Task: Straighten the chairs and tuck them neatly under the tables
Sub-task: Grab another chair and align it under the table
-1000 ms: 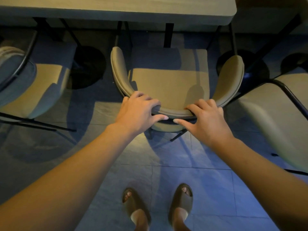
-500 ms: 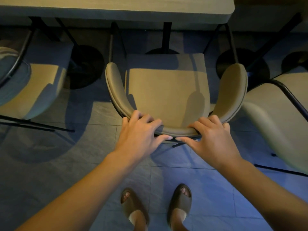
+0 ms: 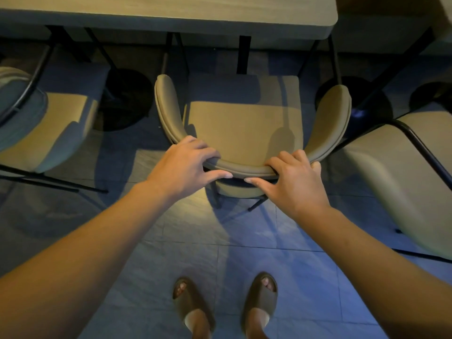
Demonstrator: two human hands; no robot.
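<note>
At the table (image 3: 171, 11), both hands, left hand (image 3: 186, 165) and right hand (image 3: 293, 179), still grip the chair (image 3: 244, 123) backrest, now pushed nearer; no writing is legible.

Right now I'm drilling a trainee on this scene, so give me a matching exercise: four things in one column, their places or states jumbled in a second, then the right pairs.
Things:
1. middle chair
2. left hand
3. table
4. sandals

Places or states:
A. along the top of the view, on dark legs
B. on the tiled floor at the bottom
C. seat facing the table, backrest held by both hands
D. curled over the backrest, left of the right hand

Pairs: 1-C, 2-D, 3-A, 4-B
</note>
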